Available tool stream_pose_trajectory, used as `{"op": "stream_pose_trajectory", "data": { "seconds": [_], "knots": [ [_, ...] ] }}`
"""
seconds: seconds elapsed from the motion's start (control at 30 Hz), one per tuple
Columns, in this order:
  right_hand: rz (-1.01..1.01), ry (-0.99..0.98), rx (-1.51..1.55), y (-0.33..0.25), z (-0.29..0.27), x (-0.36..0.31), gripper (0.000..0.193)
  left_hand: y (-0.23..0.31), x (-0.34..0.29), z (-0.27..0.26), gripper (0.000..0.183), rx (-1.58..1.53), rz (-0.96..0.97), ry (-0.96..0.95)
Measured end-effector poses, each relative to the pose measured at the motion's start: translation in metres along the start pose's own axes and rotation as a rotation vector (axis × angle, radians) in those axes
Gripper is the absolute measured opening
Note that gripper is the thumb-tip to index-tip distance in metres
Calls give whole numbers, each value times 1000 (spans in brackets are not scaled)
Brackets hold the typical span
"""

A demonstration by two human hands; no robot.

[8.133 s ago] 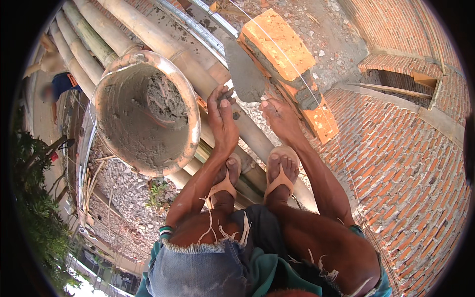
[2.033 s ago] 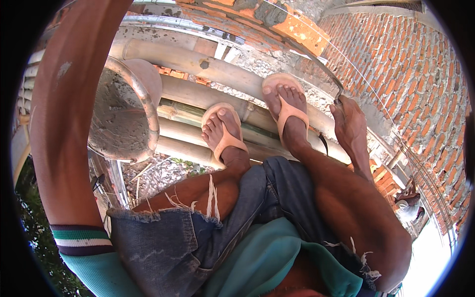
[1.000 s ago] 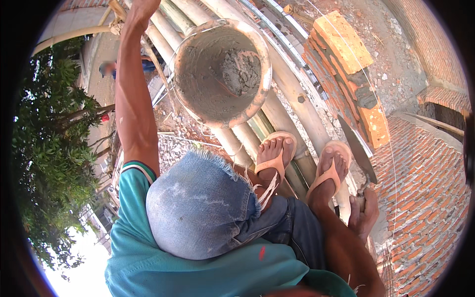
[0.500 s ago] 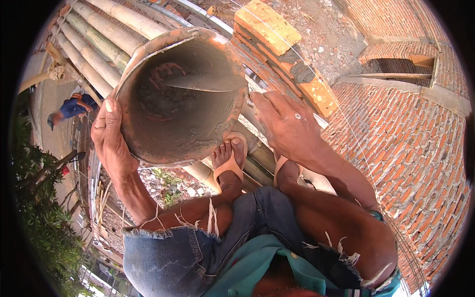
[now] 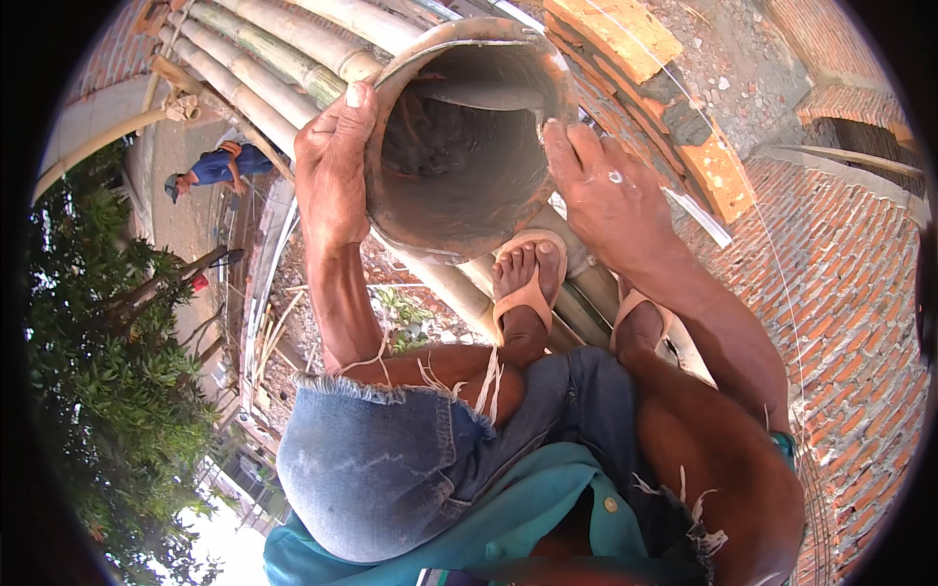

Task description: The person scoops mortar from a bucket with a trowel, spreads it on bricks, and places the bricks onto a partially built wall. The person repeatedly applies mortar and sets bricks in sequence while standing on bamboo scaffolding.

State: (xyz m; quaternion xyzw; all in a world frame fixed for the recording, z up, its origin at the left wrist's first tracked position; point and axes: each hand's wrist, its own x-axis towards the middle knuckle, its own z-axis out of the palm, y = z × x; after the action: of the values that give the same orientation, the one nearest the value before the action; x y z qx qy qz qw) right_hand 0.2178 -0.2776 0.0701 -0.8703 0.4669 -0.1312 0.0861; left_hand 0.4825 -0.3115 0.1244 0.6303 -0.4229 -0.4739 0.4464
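A mortar-smeared bucket tilts in front of me, its mouth facing me. My left hand grips its left rim, thumb on top. Wet grey mortar lies deep inside. Across the upper part of the mouth runs the blade of a trowel. At the right rim my right hand is closed, its fingers curled where the trowel's handle end lies; the handle itself is hidden. A pale spot of mortar marks the back of that hand.
My sandalled feet stand on bamboo poles; more bamboo poles lie beyond. At the right are a brick wall, stacked bricks and a taut string. Below left, a person stands near a leafy tree.
The bucket and both hands sit higher and further right in the picture, and the view has shifted too. The bucket's mouth looks narrower, and the trowel blade sits nearer its upper rim.
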Motion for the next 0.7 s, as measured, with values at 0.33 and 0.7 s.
{"op": "stream_pose_trajectory", "data": {
  "seconds": [0.33, 0.7],
  "knots": [
    [-128, -20, -163, 14, -3, 5, 54, 4, 2, 6, 45, 134, -7, 77],
    [-206, -256, -166, 26, 4, 0, 50, 1, 0, 8, 48, 144, 0, 115]
  ]
}}
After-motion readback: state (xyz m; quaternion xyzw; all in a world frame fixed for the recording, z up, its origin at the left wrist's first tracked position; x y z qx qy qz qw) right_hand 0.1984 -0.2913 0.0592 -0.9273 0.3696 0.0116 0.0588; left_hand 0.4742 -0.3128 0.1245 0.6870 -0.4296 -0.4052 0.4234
